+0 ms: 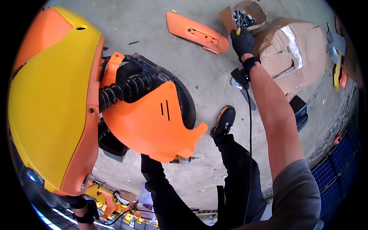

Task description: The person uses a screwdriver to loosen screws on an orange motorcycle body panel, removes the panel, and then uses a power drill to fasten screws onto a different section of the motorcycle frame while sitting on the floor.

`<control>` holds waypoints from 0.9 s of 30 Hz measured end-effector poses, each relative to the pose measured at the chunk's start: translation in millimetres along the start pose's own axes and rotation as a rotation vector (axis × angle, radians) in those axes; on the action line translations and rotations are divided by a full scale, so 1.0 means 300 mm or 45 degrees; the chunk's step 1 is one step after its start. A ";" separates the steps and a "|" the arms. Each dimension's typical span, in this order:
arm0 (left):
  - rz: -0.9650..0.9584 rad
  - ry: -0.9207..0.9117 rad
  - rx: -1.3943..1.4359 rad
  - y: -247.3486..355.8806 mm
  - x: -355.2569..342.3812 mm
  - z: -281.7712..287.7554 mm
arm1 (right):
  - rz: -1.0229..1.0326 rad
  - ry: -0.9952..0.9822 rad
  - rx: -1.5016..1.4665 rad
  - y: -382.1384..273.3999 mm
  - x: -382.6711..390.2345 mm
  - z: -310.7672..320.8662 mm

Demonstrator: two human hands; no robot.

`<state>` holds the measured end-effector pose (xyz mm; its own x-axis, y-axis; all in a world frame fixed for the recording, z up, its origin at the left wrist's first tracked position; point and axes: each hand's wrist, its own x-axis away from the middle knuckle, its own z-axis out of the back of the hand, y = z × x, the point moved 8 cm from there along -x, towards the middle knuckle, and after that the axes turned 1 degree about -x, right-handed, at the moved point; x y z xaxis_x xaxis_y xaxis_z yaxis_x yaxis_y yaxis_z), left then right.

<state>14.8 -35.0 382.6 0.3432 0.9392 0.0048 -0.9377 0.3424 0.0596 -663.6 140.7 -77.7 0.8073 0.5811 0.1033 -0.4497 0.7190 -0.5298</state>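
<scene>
At the upper right my right hand (pixel 242 44), in a black glove, is closed around a screwdriver (pixel 238 30) with a yellow handle and a thin metal shaft. It is beside an open cardboard box (pixel 227 17) holding small dark metal hardware. My left hand (pixel 73 200) is at the lower left, mostly hidden by the yellow and orange body panel (pixel 50 99) of a vehicle; its fingers do not show. Between my hands an orange fender (pixel 149 122) partly covers a black wheel (pixel 188 103), next to a black coil-spring shock absorber (pixel 126 89).
A loose orange slotted panel (pixel 197 32) lies on the concrete floor. A large taped cardboard box (pixel 310 50) stands at the right, with an adjustable wrench (pixel 245 94) near it. A power drill (pixel 182 159) lies beneath the fender, near my legs. Yellow parts (pixel 105 197) crowd the lower left.
</scene>
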 end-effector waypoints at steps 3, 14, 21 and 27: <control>-0.041 -0.002 0.123 -0.012 -0.022 -0.012 | 0.074 0.052 -0.048 -0.031 0.054 0.097; -1.000 0.176 -0.069 0.471 -0.185 -0.051 | 0.050 0.014 -0.287 -0.269 0.558 0.424; -0.376 -0.050 0.624 0.440 -0.227 -0.089 | -0.360 0.131 -0.263 -0.401 1.087 0.734; -0.355 -0.099 0.778 0.426 -0.220 -0.104 | -0.662 0.362 -0.188 -0.391 1.615 0.895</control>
<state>-129.4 -52.5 358.7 0.5925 0.8052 -0.0225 -0.6217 0.4749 0.6229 -322.2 440.1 260.5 0.9864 0.0290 0.1618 0.0720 0.8087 -0.5838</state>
